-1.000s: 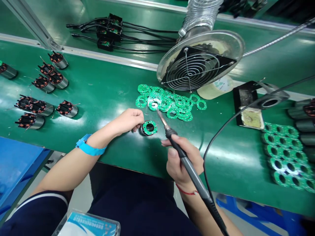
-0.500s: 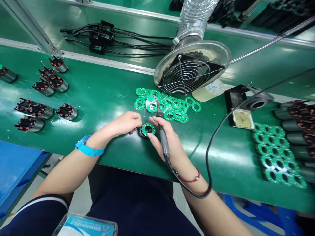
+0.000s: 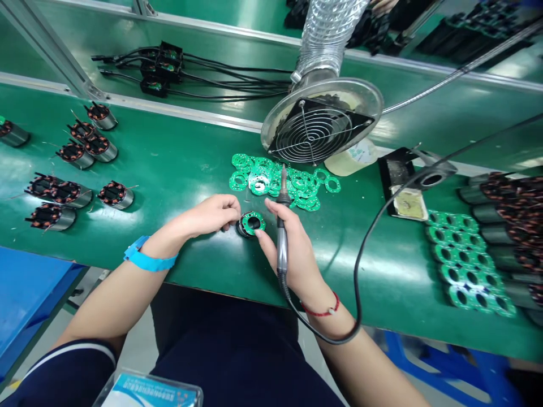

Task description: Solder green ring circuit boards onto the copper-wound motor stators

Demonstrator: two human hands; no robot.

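Note:
A motor stator stands on the green bench in front of me, with a green ring-shaped circuit board on its top. My left hand is closed at the stator's left side; whatever its curled fingertips pinch is hidden. My right hand grips a soldering iron that tilts upward, its tip clear of the stator. The right thumb reaches close to the board's right edge. Beyond the hands lies a loose pile of green ring boards.
A fume extractor fan hangs over the pile. To the right are a soldering iron stand, rows of ring boards and stacked stators. Several stators stand on the left. The iron's black cable loops over my right forearm.
My right hand has drawn slightly right, away from the stator, and the soldering iron now stands more upright. My left hand stays beside the stator. The view has shifted a little.

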